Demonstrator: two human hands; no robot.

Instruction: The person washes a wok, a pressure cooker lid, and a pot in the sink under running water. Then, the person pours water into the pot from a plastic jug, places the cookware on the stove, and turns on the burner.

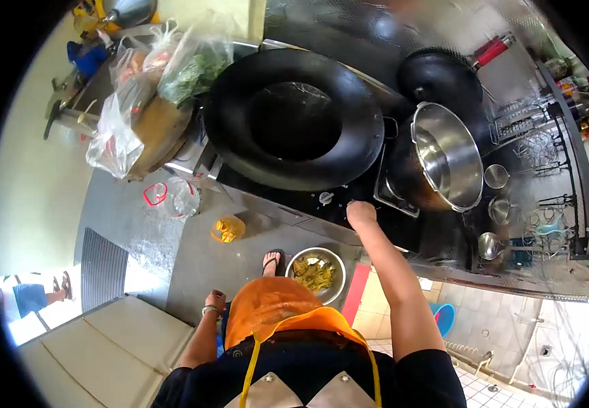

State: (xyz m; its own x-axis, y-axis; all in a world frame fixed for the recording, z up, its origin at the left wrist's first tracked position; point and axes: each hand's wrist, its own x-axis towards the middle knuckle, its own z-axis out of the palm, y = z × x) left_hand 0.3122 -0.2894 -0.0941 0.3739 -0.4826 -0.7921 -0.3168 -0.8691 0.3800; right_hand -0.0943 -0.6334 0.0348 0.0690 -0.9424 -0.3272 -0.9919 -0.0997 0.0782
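At the front of the black stove, my right hand (361,213) is closed over a spot where a knob would sit, its fingers hiding what they grip. Left of it, a silver stove knob (326,198) shows. A large black wok (233,129) lies on the left burner, with a dark, shiny bottom. On the right burner stands a steel pot (468,163) with some liquid in it. My left hand (215,300) hangs low beside the orange apron (271,306), its fingers curled and partly hidden.
A metal bowl of yellow-green food (315,275) stands on the floor near my foot. Beyond are an orange-capped container (228,229), a clear jug (180,198), plastic bags (116,139), a black pan (441,81) and hanging ladles (489,245). Another person's legs (56,294) show far left.
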